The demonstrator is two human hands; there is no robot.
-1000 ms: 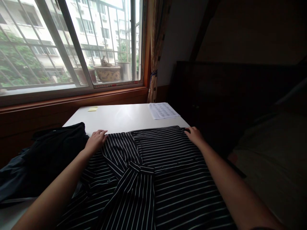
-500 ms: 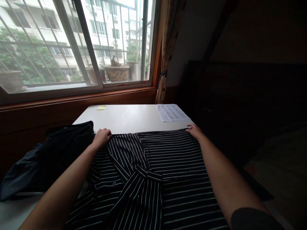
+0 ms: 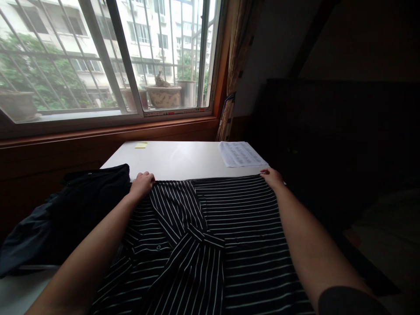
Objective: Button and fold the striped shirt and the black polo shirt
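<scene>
A black shirt with thin white stripes (image 3: 223, 227) lies spread on a white table (image 3: 177, 159), its collar and button placket folded across the middle. My left hand (image 3: 141, 183) has its fingers curled on the shirt's far left corner. Over at the far right corner, my right hand (image 3: 271, 177) pinches the shirt's edge. Both forearms reach out over the fabric.
A heap of dark clothing (image 3: 75, 205) lies on the table's left side. A printed sheet of paper (image 3: 241, 154) and a yellow sticky note (image 3: 141, 145) sit near the far edge. Beyond are a barred window (image 3: 108, 61), a curtain (image 3: 234, 74) and dark furniture (image 3: 334, 131) on the right.
The view has swung slightly right. My left hand's fingers have curled shut on the shirt's corner. Both hands stay at the far edge.
</scene>
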